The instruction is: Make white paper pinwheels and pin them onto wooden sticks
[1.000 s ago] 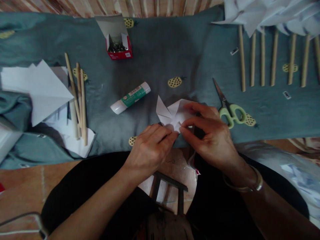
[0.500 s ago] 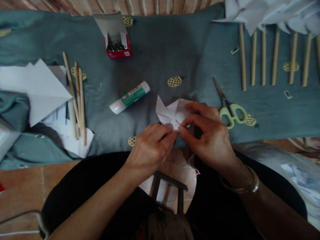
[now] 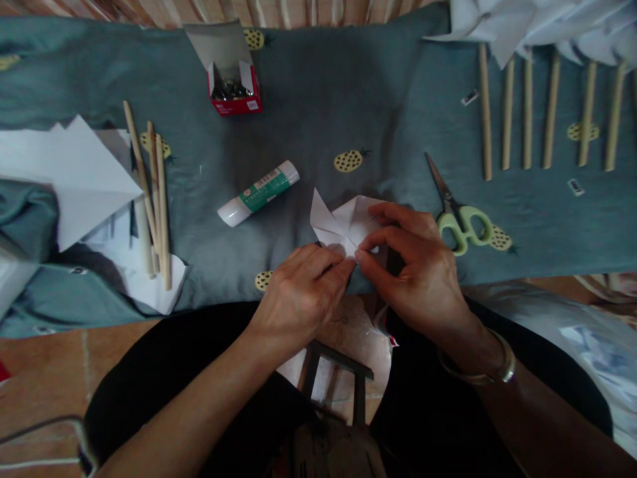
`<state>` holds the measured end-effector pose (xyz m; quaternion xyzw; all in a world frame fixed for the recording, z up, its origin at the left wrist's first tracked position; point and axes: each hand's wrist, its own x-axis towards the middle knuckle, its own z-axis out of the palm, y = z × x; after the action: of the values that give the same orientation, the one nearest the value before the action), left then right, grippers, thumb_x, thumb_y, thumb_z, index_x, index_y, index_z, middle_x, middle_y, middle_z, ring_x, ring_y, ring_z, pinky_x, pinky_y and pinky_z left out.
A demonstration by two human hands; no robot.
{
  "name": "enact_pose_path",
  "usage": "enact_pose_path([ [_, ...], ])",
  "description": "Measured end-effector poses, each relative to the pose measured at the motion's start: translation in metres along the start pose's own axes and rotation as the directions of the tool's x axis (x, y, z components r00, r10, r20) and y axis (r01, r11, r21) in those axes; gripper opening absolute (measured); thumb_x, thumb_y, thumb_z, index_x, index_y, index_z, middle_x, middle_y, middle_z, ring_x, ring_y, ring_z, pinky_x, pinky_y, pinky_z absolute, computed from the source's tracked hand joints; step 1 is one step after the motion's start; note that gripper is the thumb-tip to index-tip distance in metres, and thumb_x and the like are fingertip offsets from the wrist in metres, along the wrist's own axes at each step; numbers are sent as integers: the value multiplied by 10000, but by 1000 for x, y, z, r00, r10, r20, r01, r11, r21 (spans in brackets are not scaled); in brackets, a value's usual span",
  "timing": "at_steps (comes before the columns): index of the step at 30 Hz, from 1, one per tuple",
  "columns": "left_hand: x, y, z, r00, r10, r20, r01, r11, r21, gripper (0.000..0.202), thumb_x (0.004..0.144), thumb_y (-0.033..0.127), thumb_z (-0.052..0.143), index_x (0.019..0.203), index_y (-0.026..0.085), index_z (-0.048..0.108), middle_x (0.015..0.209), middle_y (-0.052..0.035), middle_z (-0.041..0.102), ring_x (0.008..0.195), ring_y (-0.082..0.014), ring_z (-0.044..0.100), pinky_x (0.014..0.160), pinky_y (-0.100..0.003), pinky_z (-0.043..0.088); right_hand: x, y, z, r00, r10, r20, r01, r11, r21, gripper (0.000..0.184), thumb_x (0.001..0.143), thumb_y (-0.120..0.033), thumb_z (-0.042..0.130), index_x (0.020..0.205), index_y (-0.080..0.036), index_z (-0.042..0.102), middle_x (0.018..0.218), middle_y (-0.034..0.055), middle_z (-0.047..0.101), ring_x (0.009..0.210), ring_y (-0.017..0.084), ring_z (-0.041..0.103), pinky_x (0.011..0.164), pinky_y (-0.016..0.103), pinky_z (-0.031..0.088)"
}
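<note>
A white folded paper pinwheel (image 3: 343, 222) lies on the grey-green cloth (image 3: 318, 106) near its front edge. My left hand (image 3: 303, 292) pinches the paper's near corner with fingers closed. My right hand (image 3: 418, 269) meets it from the right, thumb and forefinger pinched on the same spot, other fingers resting over the paper's right side. A bangle sits on my right wrist. Much of the paper's near part is hidden under my fingers.
A glue stick (image 3: 259, 192) lies left of the paper, green-handled scissors (image 3: 458, 216) to the right. An open red box of pins (image 3: 231, 86) stands at the back. Wooden sticks (image 3: 152, 199) and white paper sheets (image 3: 74, 176) lie left; several sticks with paper pinwheels (image 3: 527, 113) lie far right.
Both hands stay pinched on the paper; the fingers shift only slightly. The view has drifted a little.
</note>
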<state>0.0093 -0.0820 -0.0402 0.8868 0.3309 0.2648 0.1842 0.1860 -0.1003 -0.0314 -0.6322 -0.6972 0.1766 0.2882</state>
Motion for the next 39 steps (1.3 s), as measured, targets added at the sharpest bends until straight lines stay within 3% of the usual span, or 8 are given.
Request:
enact_pose_path([
  [6, 1, 1, 0, 1000, -9, -7, 9, 1000, -10, 153, 875, 108, 582, 1011, 87, 648, 888, -92, 693, 819, -188, 655, 693, -321, 565, -1, 1, 0, 1000, -21, -2, 21, 1000, 1, 40, 806, -186, 626, 826, -216, 643, 1206, 100, 615, 1084, 269, 562, 936, 473, 484],
  [13, 1, 1, 0, 1000, -18, 14, 18, 1000, 6, 145, 896, 126, 556, 1016, 118, 638, 915, -80, 692, 844, -185, 660, 703, -322, 574, -4, -1, 0, 997, -76, 21, 76, 997, 3, 196, 868, -179, 551, 990, -281, 665, 1269, 71, 570, 1140, 287, 536, 975, 493, 444],
  [24, 2, 1, 1, 1000, -19, 15, 19, 1000, -7, 147, 889, 111, 552, 1004, 106, 643, 886, -85, 690, 818, -187, 655, 683, -320, 568, -6, -1, 4, 978, -208, 15, 208, 967, -148, 208, 866, -131, 529, 978, -140, 704, 1254, 175, 598, 1091, 327, 550, 903, 509, 477],
  [31, 2, 1, -1, 1000, -13, 20, 13, 1000, 3, 148, 887, 110, 542, 991, 126, 647, 879, -77, 686, 811, -186, 651, 680, -316, 560, -9, -2, 8, 974, -222, 38, 223, 936, -273, 205, 898, -169, 499, 1043, -264, 608, 1303, 84, 562, 1126, 292, 537, 897, 474, 477],
  [39, 2, 2, -3, 999, -11, 44, 8, 998, 63, 111, 890, 155, 562, 947, 119, 650, 820, -60, 664, 764, -177, 612, 667, -314, 518, -18, -4, 15, 958, -276, 75, 286, 914, -287, 255, 938, -178, 454, 1176, -183, 545, 1324, 143, 562, 1173, 281, 497, 908, 442, 446],
])
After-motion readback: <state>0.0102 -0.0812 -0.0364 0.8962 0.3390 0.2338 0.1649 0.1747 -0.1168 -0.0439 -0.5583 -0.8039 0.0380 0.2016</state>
